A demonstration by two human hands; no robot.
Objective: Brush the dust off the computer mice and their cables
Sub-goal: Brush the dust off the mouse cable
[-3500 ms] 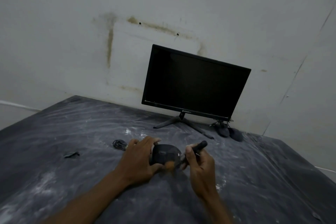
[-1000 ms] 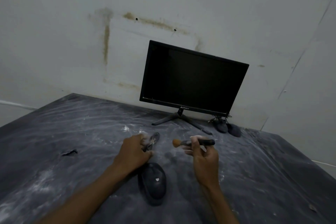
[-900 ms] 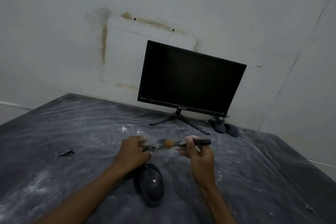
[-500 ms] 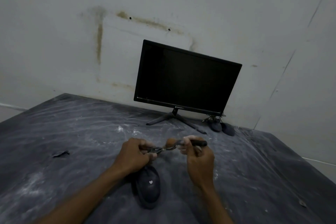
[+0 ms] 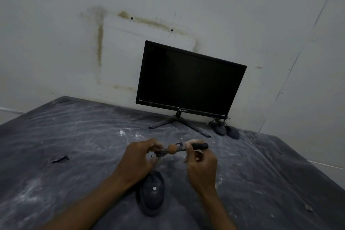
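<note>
A black computer mouse (image 5: 152,193) with a small white heart mark lies on the dusty dark table (image 5: 65,136), just below my hands. My left hand (image 5: 139,157) pinches that mouse's bundled cable (image 5: 160,153) and holds it above the table. My right hand (image 5: 200,165) grips the black handle of a small brush (image 5: 186,148). Its orange-brown bristle tip (image 5: 171,149) touches the cable bundle. Two more dark mice (image 5: 226,130) with tangled cables lie by the monitor's right foot.
A black monitor (image 5: 188,80) on a splayed stand stands against the stained white wall at the back. A small dark scrap (image 5: 60,159) lies on the table to the left. White dust streaks cover the tabletop. The table's right edge runs diagonally at the far right.
The mouse has been set down on the table and my left hand has picked up its cable bundle. The brush has moved left from the air onto the cable.
</note>
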